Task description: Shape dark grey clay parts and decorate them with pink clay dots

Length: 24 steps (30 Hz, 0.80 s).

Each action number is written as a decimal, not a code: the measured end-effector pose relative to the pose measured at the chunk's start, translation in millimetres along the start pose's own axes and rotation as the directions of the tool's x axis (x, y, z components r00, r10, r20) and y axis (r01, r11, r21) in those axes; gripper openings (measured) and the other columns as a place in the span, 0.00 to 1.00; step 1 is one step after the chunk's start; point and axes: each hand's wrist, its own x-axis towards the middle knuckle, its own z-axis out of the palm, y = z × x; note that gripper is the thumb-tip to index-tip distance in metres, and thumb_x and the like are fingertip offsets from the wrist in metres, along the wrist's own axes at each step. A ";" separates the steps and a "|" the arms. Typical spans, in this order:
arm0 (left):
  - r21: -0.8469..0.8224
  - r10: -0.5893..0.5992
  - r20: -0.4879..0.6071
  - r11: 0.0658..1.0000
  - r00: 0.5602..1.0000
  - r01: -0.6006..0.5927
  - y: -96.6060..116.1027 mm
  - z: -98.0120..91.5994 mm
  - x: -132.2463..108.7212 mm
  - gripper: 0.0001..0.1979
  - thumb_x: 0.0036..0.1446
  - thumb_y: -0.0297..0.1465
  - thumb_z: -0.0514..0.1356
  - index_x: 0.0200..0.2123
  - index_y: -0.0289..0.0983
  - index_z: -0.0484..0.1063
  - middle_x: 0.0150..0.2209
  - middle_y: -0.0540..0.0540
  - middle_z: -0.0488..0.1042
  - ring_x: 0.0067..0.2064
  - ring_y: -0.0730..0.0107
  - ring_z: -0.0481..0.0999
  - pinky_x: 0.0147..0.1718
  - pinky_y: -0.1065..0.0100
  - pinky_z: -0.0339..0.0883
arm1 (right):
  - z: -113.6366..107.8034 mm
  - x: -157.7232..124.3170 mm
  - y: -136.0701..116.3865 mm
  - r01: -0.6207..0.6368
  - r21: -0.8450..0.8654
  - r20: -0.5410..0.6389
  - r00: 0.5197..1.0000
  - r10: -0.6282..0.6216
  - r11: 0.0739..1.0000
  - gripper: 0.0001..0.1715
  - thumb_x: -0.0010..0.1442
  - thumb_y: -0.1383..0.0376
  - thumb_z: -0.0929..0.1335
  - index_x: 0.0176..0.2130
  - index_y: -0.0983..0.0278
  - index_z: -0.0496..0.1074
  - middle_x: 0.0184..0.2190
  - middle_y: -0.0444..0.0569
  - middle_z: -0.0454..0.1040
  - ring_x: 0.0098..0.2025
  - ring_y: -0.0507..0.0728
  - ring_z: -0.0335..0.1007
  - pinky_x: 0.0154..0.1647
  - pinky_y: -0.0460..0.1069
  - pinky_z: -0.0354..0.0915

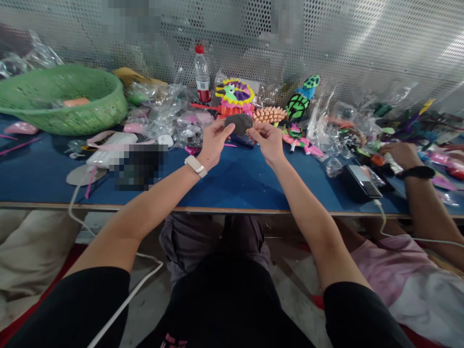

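Both hands are on it, and it's a dark grey lump (238, 124), a smooth, matt, flattened oval held up over the blue bench (235, 179), just in front of the line of bright toys. The left hand (213, 142), a pale band round its wrist, grips the near end between thumb and fingers; across from it, the right hand (267, 141) pinches the other end, a speck of yellow showing at its fingertips. Right behind sits a modelled figure (235, 94) with a scalloped yellow frill round purple, and beside that an orange piece (270, 114) bristling with rounded knobs. Next along, a green shape (297, 106) webbed with black lines, and nearer the right hand a pink figure (296, 138) with stubby limbs. At the back stands a clear plastic bottle (202, 75), red cap, red band low down. Over to the left, crinkled, glossy plastic bags (163, 108) heap up against a wide green basket (92, 116) with pierced walls. Behind everything rises a shiny metal panel (232, 29), punched with round holes; far right, a co-worker's hand (402, 154) reaches among more coloured pieces.
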 end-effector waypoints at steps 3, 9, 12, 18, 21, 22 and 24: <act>0.005 -0.002 0.010 1.000 1.000 0.002 0.7 -0.3 1.1 0.34 0.58 0.67 0.78 0.47 0.43 0.88 0.46 0.40 0.88 0.57 0.44 0.88 0.54 0.47 0.86 | 0.8 -0.7 -3.0 0.000 -0.001 0.000 1.000 0.000 1.000 0.28 0.63 0.38 0.84 0.42 0.57 0.84 0.37 0.48 0.85 0.37 0.57 0.80 0.38 0.54 0.79; 0.042 0.034 -0.012 0.999 0.999 -0.033 2.6 -0.7 3.4 0.33 0.57 0.65 0.80 0.45 0.43 0.88 0.47 0.38 0.88 0.61 0.40 0.87 0.57 0.43 0.86 | 3.4 -2.2 -11.0 -0.021 0.005 -0.004 1.000 0.021 1.000 0.29 0.60 0.38 0.86 0.39 0.57 0.83 0.34 0.46 0.85 0.36 0.56 0.80 0.36 0.53 0.79; 0.025 0.007 -0.010 1.000 1.000 -0.006 6.8 1.7 0.4 0.35 0.56 0.67 0.80 0.47 0.43 0.89 0.47 0.38 0.89 0.60 0.40 0.88 0.56 0.43 0.87 | 4.5 -2.9 -12.9 -0.017 0.020 -0.003 1.000 0.017 1.000 0.33 0.58 0.34 0.86 0.38 0.57 0.82 0.34 0.46 0.85 0.35 0.56 0.80 0.36 0.53 0.79; -0.023 -0.020 0.025 1.000 0.999 0.021 13.2 4.9 -3.8 0.34 0.57 0.64 0.81 0.49 0.42 0.89 0.51 0.36 0.90 0.64 0.37 0.87 0.61 0.38 0.87 | 4.9 -3.1 -10.5 -0.002 0.034 0.021 1.000 0.001 0.999 0.37 0.54 0.31 0.86 0.37 0.57 0.81 0.33 0.46 0.85 0.35 0.56 0.81 0.35 0.52 0.79; -0.029 -0.028 0.022 0.999 0.999 0.028 9.2 4.3 -2.8 0.34 0.57 0.64 0.81 0.49 0.41 0.89 0.49 0.36 0.89 0.62 0.37 0.87 0.58 0.37 0.87 | 4.9 -3.3 -10.2 0.012 0.036 0.024 1.000 -0.013 0.999 0.37 0.56 0.31 0.85 0.38 0.57 0.82 0.34 0.46 0.85 0.35 0.56 0.81 0.35 0.53 0.79; -0.032 -0.037 0.025 0.999 0.999 0.038 7.3 4.3 -2.7 0.35 0.57 0.65 0.81 0.48 0.41 0.89 0.48 0.36 0.89 0.61 0.38 0.88 0.57 0.38 0.88 | 4.8 -3.5 -10.7 0.009 0.031 0.023 1.000 -0.010 0.999 0.36 0.56 0.31 0.85 0.38 0.57 0.82 0.34 0.46 0.85 0.35 0.56 0.81 0.35 0.53 0.79; -0.041 -0.062 0.041 0.997 0.997 0.064 3.8 4.6 -3.3 0.36 0.55 0.67 0.81 0.47 0.42 0.88 0.45 0.37 0.89 0.59 0.39 0.89 0.55 0.41 0.88 | 4.9 -4.3 -12.3 -0.004 0.018 0.020 1.000 0.004 1.000 0.35 0.56 0.32 0.85 0.38 0.57 0.82 0.33 0.46 0.85 0.35 0.56 0.81 0.36 0.53 0.79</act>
